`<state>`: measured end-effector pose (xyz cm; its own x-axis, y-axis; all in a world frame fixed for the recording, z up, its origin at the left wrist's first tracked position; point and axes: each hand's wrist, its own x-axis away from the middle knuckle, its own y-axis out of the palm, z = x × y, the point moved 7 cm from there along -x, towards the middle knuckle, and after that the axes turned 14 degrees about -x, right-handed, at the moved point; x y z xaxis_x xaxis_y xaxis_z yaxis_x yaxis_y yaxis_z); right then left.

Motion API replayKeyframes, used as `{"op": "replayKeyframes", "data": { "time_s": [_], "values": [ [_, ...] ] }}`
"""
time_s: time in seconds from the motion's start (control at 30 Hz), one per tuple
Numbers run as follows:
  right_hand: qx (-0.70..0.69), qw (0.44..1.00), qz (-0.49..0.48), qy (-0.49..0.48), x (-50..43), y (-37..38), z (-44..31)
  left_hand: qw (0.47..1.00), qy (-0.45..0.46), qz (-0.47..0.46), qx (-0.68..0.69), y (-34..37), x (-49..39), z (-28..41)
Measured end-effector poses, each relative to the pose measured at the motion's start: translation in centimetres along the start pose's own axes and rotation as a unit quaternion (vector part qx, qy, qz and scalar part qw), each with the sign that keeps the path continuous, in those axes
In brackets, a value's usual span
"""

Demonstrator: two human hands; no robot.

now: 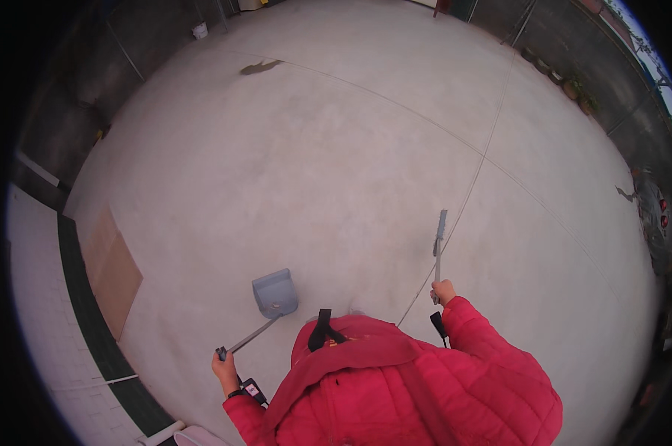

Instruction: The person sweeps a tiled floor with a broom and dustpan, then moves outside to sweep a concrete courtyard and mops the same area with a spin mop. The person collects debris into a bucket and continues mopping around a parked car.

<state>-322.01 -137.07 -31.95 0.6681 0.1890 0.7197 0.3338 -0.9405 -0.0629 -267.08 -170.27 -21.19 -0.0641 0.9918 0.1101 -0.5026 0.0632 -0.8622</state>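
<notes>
Near the bottom left, my left hand (224, 368) grips the top of the long handle of a grey dustpan (276, 292). Some small debris lies in the pan near its handle end. On the other side, my right hand (443, 292) is closed around the handle of a broom (441, 226) with a narrow grey-blue head, which points away from me over the concrete floor. The dustpan and the broom are well apart. A black device hangs near each wrist. Whether the broom touches the floor I cannot tell.
A brown board (116, 273) lies by the white wall at left. A dark wet-looking patch (259, 67) marks the far floor. A white bucket (200, 30) stands at the far wall, potted plants (578, 92) line the right wall, and a grey cover (651, 217) lies at right.
</notes>
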Motion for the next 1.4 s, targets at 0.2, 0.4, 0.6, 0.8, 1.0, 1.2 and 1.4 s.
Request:
{"op": "replayKeyframes", "data": {
  "time_s": [0.2,0.4,0.6,0.8,1.0,1.2,1.4],
  "values": [
    [-0.014,0.998,-0.055,0.019,-5.2,8.6,-3.8,0.999,-0.04,-0.001,0.011,4.2,-3.5,2.0],
    [0.016,0.987,-0.112,0.112,-7.2,13.8,-7.9,0.999,-0.053,0.005,-0.007,8.6,-10.5,6.8],
    [0.088,0.97,-0.212,0.078,-8.0,20.5,-11.9,1.0,-0.001,0.01,0.014,11.1,-19.1,14.1],
    [0.278,0.881,-0.343,-0.173,-9.6,26.5,-16.5,0.999,0.042,0.03,0.008,12.0,-26.2,19.5],
    [0.451,0.722,-0.36,-0.381,-14.4,32.7,-24.0,0.997,-0.043,0.05,0.047,13.0,-31.6,22.9],
    [0.49,0.621,-0.456,-0.409,-21.3,40.9,-25.4,0.995,-0.053,0.086,0.008,11.9,-33.9,24.0],
    [0.504,0.764,-0.4,-0.054,-30.3,44.4,-26.0,0.991,-0.107,0.068,0.053,15.2,-37.6,24.0]
  ]
}}
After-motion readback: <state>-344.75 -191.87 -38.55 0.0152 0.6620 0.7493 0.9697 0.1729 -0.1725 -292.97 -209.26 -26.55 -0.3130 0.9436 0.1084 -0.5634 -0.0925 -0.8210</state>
